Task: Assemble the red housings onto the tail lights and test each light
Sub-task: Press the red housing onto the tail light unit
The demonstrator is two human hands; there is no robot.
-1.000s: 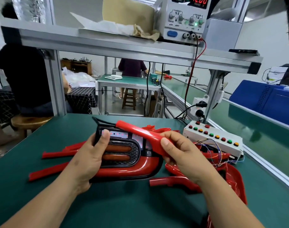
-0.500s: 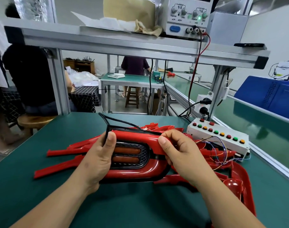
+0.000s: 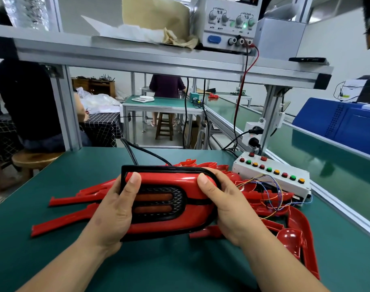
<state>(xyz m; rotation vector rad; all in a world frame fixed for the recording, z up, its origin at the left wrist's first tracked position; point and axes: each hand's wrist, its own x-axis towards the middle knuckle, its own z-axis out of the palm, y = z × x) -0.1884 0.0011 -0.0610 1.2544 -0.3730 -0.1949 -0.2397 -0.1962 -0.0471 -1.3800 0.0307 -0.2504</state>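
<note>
Fingers (image 3: pixel 133 184) of both hands are wrapped round the ends of the tail light (image 3: pixel 158 202). Left hand (image 3: pixel 114 209) has the left end, right hand (image 3: pixel 224 205) the right. Thumbs press on the front of the red housing (image 3: pixel 171 180); the other fingers are hidden behind. The unit is held low over the surface (image 3: pixel 179 266), face up toward the camera; can't tell if its lower edge touches. The housing lies round the grille, inside the black rim (image 3: pixel 165 167). Reads as the seating step, but no clips are visible, so can't say whether they're home. Risks as I judge them: the thumbs load only the top corners, so the lower edge may sit proud and one side may snap in skewed. Pushing harder on a skewed part could crack a tab or mark the glossy face. The rim looks like a soft seal and could get pinched under the housing edge near the right thumb. The black cable (image 3: pixel 137 151) rises from behind the unit's top edge, and twisting the unit could strain it at the exit. Loose housings (image 3: pixel 74 218) lie under and beside the unit, so setting it down there could scratch or rock it. Coloured wires (image 3: pixel 272 192) from the test box (image 3: pixel 270 175) sprawl by the right wrist, and a snag could pull a lead before testing.
</note>
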